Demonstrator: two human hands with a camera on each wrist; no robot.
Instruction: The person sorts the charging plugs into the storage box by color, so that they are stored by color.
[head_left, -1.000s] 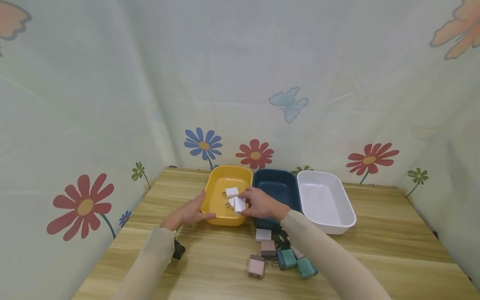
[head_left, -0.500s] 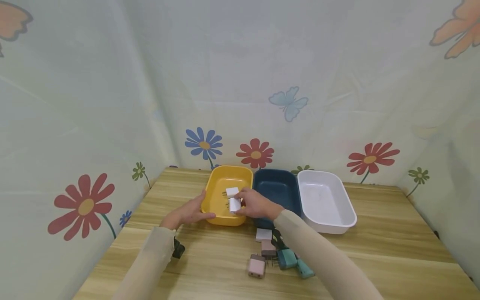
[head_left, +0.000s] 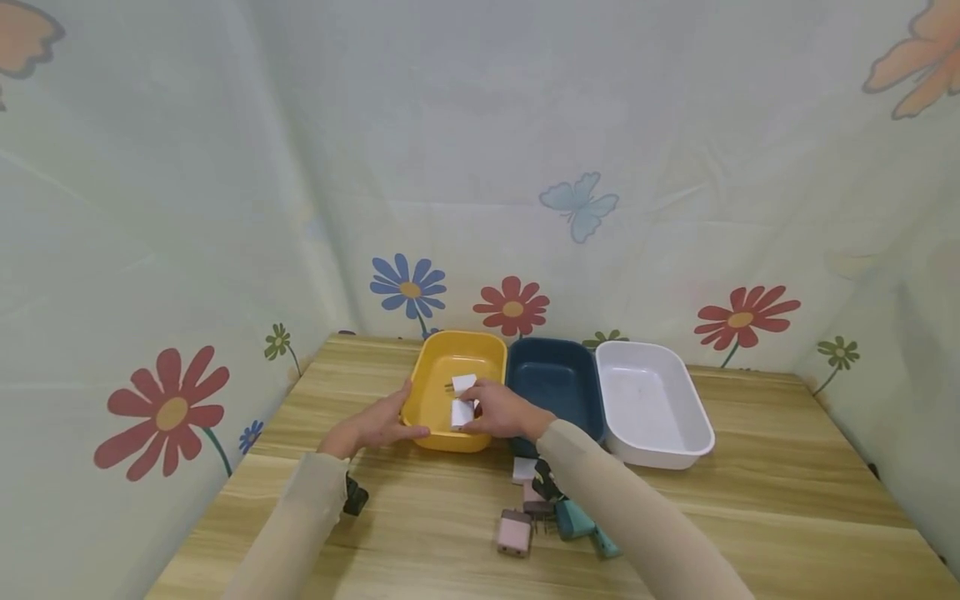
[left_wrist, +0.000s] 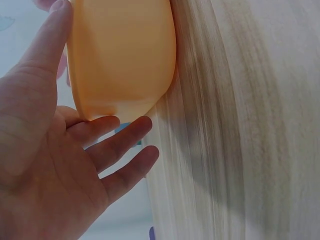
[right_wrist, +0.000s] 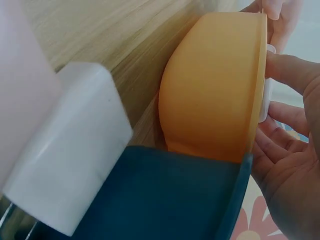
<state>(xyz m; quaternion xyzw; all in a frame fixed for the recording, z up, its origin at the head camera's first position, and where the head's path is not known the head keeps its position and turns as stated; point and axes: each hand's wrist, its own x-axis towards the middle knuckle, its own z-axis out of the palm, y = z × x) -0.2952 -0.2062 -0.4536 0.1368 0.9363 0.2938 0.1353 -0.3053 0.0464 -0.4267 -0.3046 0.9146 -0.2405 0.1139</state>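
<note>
In the head view my right hand pinches a white charger plug between thumb and fingers, over the near right part of the yellow bin. Another white charger plug lies in the bin just beyond it, prongs pointing left. My left hand touches the bin's near left corner, thumb along the front and fingers at the left side. In the left wrist view its lower fingers spread loosely by the yellow wall. The right wrist view shows only a sliver of the held plug above the rim.
A dark blue bin and a white bin stand to the right of the yellow one. Several chargers lie in front: a pink one, a teal one, a white one. My right forearm partly covers them.
My right hand has moved left with the white charger plug, lowering it beside the other plug in the yellow bin. The left hand has stayed at the bin's corner.
</note>
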